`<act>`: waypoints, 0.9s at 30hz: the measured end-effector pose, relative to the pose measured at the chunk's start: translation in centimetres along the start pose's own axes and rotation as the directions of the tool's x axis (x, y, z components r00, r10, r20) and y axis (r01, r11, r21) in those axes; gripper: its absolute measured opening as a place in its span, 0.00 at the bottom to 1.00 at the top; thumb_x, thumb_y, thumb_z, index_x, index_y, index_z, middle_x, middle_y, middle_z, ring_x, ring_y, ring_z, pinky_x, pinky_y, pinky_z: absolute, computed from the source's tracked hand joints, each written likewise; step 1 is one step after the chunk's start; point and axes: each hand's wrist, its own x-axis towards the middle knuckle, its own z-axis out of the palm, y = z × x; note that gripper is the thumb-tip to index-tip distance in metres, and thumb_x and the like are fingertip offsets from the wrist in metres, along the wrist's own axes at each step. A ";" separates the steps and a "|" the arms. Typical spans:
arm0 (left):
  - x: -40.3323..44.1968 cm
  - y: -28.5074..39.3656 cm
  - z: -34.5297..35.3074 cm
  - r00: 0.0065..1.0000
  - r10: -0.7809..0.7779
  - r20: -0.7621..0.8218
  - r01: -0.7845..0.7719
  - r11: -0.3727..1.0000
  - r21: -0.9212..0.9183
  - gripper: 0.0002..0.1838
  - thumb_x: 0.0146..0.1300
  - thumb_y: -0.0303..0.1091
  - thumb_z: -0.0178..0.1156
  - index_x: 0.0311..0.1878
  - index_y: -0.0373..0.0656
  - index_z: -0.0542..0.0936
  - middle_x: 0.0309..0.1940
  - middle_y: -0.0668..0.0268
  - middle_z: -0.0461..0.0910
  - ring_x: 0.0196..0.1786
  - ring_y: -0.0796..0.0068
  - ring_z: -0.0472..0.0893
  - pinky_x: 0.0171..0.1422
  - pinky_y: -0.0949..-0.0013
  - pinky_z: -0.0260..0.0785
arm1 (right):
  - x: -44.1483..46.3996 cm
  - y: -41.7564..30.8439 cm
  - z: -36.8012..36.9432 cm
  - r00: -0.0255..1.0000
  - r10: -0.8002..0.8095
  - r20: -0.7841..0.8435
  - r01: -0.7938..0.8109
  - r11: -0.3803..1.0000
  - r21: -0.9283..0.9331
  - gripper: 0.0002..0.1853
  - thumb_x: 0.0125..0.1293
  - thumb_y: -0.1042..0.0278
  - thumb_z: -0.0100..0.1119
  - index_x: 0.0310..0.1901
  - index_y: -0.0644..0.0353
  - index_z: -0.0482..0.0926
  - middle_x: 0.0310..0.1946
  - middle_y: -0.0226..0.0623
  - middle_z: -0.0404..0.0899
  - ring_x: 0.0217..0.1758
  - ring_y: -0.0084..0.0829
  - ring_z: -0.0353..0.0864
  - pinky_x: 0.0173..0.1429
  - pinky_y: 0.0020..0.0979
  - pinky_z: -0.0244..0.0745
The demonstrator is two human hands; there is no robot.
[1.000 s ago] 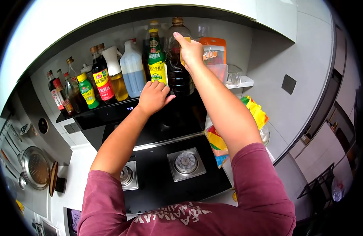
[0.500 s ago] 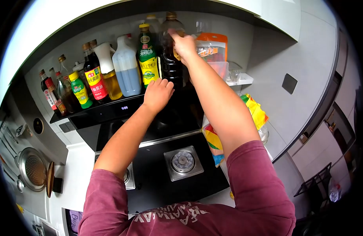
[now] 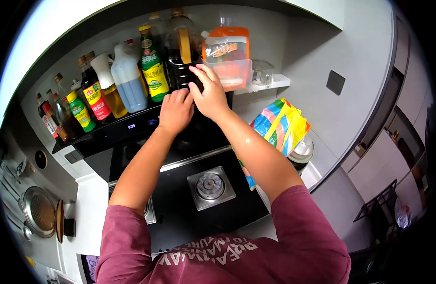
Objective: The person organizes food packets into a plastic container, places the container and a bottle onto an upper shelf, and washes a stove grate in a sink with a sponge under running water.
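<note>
A big dark bottle (image 3: pixel 181 41) with a tan handle stands upright on the ledge above the stove. My right hand (image 3: pixel 210 94) is at its lower right side, with fingers stretched and apart, the fingertips at or close to the bottle. Lower down, near the bottle's foot, my left hand (image 3: pixel 176 111) has its fingers bent and close together at the ledge's front edge. What its fingertips press on is hidden. Left of the dark bottle stands a green oyster sauce bottle (image 3: pixel 154 68) with a yellow label. To the right, an orange-and-clear pouch (image 3: pixel 226 45) sits in a clear plastic bin (image 3: pixel 239 75).
Along the ledge (image 3: pixel 117 127) are a jug of bluish liquid (image 3: pixel 129 83), a soy sauce bottle (image 3: pixel 96 97) and several other bottles. Below lies the black stove (image 3: pixel 199 225) with a burner (image 3: pixel 210 186). A colourful bag (image 3: pixel 279 125) stands right of my right forearm. Cabinets overhang the ledge.
My right hand has come down from the dark bottle's upper part to its lower side, and its fingers have spread. My left hand stays near the bottle's foot. The camera view has shifted.
</note>
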 end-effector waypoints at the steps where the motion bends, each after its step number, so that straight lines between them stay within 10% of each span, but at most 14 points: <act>1: 0.0 0.1 0.1 1.000 -0.008 -0.011 0.008 1.000 0.019 0.25 0.50 0.32 0.64 0.55 0.46 0.76 0.47 0.63 0.74 0.50 0.63 0.74 0.50 0.61 0.66 | -0.7 0.7 -1.1 0.997 -0.045 -0.060 0.037 0.993 -0.116 0.22 0.58 0.68 0.60 0.56 0.58 0.77 0.59 0.51 0.70 0.61 0.52 0.70 0.65 0.46 0.65; 4: 0.0 0.8 0.0 0.998 -0.057 0.025 0.056 0.997 0.053 0.27 0.52 0.32 0.62 0.59 0.47 0.75 0.50 0.64 0.74 0.53 0.64 0.74 0.52 0.60 0.66 | -3.3 3.8 -3.8 0.973 0.027 -0.230 -0.131 0.884 -0.449 0.26 0.56 0.67 0.58 0.59 0.57 0.74 0.64 0.54 0.63 0.64 0.57 0.63 0.67 0.51 0.60; 9: 0.1 1.6 0.4 0.995 -0.099 0.020 0.097 0.992 0.085 0.28 0.53 0.30 0.61 0.61 0.49 0.75 0.52 0.62 0.73 0.55 0.63 0.74 0.54 0.61 0.66 | -5.2 7.0 -6.0 0.971 0.231 0.058 -0.173 0.851 -0.495 0.43 0.56 0.63 0.63 0.73 0.53 0.54 0.75 0.54 0.43 0.76 0.57 0.47 0.76 0.46 0.51; 16: -0.4 4.4 -0.2 0.988 -0.153 -0.024 0.154 0.985 0.081 0.27 0.54 0.32 0.61 0.60 0.48 0.75 0.55 0.63 0.73 0.58 0.61 0.72 0.58 0.58 0.64 | -6.3 8.0 -9.7 0.973 0.181 0.145 -0.094 0.878 -0.469 0.38 0.58 0.60 0.62 0.70 0.52 0.61 0.72 0.47 0.54 0.74 0.48 0.56 0.74 0.44 0.54; 23: -11.8 12.1 0.1 0.945 -0.249 0.212 0.308 0.895 -0.321 0.24 0.54 0.32 0.64 0.57 0.46 0.75 0.55 0.58 0.72 0.58 0.54 0.71 0.60 0.55 0.64 | -18.6 4.9 -9.9 0.959 0.282 -0.004 -0.279 0.948 -0.154 0.09 0.60 0.70 0.63 0.40 0.63 0.78 0.40 0.45 0.79 0.46 0.46 0.78 0.50 0.38 0.73; 27: -25.9 16.0 -0.6 0.776 -0.372 0.509 0.576 0.747 -0.332 0.19 0.57 0.35 0.64 0.53 0.47 0.77 0.55 0.58 0.72 0.59 0.54 0.71 0.61 0.55 0.64 | -30.6 0.9 -8.5 0.849 0.494 0.186 -0.465 0.867 -0.181 0.15 0.59 0.71 0.65 0.20 0.67 0.72 0.27 0.44 0.74 0.33 0.45 0.76 0.38 0.39 0.70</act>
